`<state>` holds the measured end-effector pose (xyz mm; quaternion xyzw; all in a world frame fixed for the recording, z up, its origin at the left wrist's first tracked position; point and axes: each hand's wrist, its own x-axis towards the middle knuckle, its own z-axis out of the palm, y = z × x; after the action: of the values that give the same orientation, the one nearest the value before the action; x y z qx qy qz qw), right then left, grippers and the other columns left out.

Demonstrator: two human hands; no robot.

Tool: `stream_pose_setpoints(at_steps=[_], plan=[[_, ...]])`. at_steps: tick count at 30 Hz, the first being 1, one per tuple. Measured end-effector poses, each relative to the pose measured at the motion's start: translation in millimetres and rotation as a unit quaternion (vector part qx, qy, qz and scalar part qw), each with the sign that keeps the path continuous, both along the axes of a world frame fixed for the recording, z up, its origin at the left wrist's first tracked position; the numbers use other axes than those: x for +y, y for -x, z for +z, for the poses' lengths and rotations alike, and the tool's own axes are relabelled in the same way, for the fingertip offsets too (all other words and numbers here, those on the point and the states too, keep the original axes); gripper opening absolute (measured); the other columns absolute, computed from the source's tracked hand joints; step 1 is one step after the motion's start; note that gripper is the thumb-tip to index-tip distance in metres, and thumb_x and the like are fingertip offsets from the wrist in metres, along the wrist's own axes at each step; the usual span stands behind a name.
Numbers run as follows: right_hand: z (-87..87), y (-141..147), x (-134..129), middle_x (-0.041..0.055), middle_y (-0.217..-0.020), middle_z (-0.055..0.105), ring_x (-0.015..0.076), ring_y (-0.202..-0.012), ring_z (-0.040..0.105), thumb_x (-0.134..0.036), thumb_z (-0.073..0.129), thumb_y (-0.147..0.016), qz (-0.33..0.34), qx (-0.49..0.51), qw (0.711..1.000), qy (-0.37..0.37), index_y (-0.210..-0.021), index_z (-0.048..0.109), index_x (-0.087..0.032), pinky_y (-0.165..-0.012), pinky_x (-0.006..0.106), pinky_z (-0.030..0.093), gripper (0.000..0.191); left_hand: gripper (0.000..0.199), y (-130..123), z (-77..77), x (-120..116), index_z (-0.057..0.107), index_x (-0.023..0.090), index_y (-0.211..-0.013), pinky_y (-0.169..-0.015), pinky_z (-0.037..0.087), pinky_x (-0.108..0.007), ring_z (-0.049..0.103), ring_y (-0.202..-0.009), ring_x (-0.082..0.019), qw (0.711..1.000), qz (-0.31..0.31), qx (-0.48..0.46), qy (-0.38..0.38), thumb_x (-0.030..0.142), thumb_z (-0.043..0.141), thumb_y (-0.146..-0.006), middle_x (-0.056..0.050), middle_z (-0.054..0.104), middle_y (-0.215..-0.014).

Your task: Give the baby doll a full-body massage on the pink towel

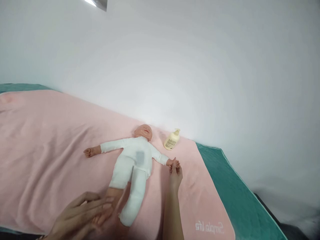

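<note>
A baby doll (142, 153) in white cloth lies on its back on a pink blanket (200, 186), arms spread and head toward the wall. One of its lower legs is bare; the other is covered in white. My left hand (80, 213), somewhat blurred, is closed around the bare leg near the foot, long fingers lying along it and partly hiding it. At the doll's outstretched arm, my right hand (176, 174) pinches its small hand (170, 162) between thumb and fingers. A pale yellow pump bottle (171, 140) stands upright beside the doll's head, apart from both hands.
Green cloth (225, 173) shows beyond the blanket's right edge and at the far left. A white wall (175, 66) rises directly behind the blanket. Something dark (270, 210) borders the green cloth at lower right. Pink folds (45, 166) wrinkle the blanket on the left.
</note>
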<state>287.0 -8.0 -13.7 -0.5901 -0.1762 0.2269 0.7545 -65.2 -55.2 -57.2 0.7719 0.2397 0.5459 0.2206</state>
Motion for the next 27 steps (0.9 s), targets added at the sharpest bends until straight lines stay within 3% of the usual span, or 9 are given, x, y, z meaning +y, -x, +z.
stream_pose_setpoints(at_steps=[2, 6, 9, 12, 18, 22, 27], plan=[[10.0, 23, -4, 0.0064, -0.111, 0.069, 0.0192, -0.093, 0.066, -0.05, 0.073, -0.077, -0.002, -0.063, 0.998, 0.0, -0.111, 0.066, -0.019, -0.078, 0.03, 0.054, 0.046, 0.042, -7, 20.5, 20, 0.062, 0.038, -0.13, -0.072, 0.059, -0.025, 0.069, -0.088, -0.018, 0.999, -0.011, 0.0, -0.039, 0.027, 0.065, -0.089, 0.0, 0.075, -0.107], [14.2, 70, -9, 0.0094, -0.113, 0.068, 0.0194, -0.093, 0.065, -0.039, 0.064, -0.086, 0.08, -0.224, 0.971, -0.014, -0.115, 0.066, -0.019, -0.08, 0.032, 0.053, 0.035, 0.038, -31, 46.8, 50, 0.065, 0.031, -0.124, -0.075, 0.056, -0.026, 0.068, -0.086, -0.017, 1.0, 0.018, -0.011, 0.007, 0.023, 0.066, -0.087, -0.001, 0.075, -0.106], [5.4, 93, -5, 0.0098, -0.116, 0.063, 0.0204, -0.102, 0.063, -0.027, 0.057, -0.089, 0.176, -0.353, 0.918, -0.033, -0.11, 0.07, -0.022, -0.08, 0.031, 0.053, 0.025, 0.028, -48, 50.9, 67, 0.07, 0.028, -0.115, -0.071, 0.055, -0.024, 0.068, -0.084, -0.017, 0.997, 0.042, -0.022, 0.054, 0.028, 0.066, -0.088, -0.001, 0.076, -0.101], [-1.4, 99, -1, 0.01, -0.117, 0.06, 0.02, -0.105, 0.062, -0.019, 0.052, -0.089, 0.234, -0.412, 0.88, -0.038, -0.112, 0.071, -0.024, -0.083, 0.032, 0.054, 0.03, 0.028, -56, 50.2, 82, 0.072, 0.023, -0.112, -0.073, 0.056, -0.028, 0.069, -0.093, -0.021, 0.992, 0.063, -0.03, 0.101, 0.036, 0.064, -0.088, -0.005, 0.075, -0.108], [9.8, 87, -4, 0.009, -0.114, 0.06, 0.0194, -0.099, 0.062, -0.026, 0.055, -0.089, 0.224, -0.384, 0.895, -0.014, -0.112, 0.07, -0.024, -0.075, 0.029, 0.053, 0.027, 0.032, -46, 54.4, 87, 0.072, 0.023, -0.114, -0.087, 0.057, -0.031, 0.069, -0.104, -0.024, 0.987, 0.061, -0.045, 0.144, 0.04, 0.065, -0.087, -0.005, 0.073, -0.115], [21.3, 65, -10, 0.0091, -0.112, 0.064, 0.0193, -0.089, 0.063, -0.036, 0.057, -0.087, 0.136, -0.335, 0.932, 0.038, -0.113, 0.067, -0.021, -0.073, 0.03, 0.052, 0.032, 0.027, -24, 42.3, 62, 0.074, 0.026, -0.109, -0.084, 0.059, -0.028, 0.073, -0.093, -0.021, 0.992, 0.049, -0.071, 0.096, 0.039, 0.068, -0.086, -0.002, 0.077, -0.104], [31.6, 14, -17, 0.0107, -0.107, 0.07, 0.024, -0.091, 0.065, -0.043, 0.056, -0.082, 0.05, -0.285, 0.947, 0.139, -0.121, 0.061, -0.017, -0.075, 0.032, 0.05, 0.047, 0.029, 11, 1.6, 23, 0.07, 0.039, -0.117, -0.093, 0.055, -0.026, 0.074, -0.091, -0.017, 1.0, 0.024, 0.002, 0.001, 0.045, 0.062, -0.09, 0.002, 0.077, -0.103]])
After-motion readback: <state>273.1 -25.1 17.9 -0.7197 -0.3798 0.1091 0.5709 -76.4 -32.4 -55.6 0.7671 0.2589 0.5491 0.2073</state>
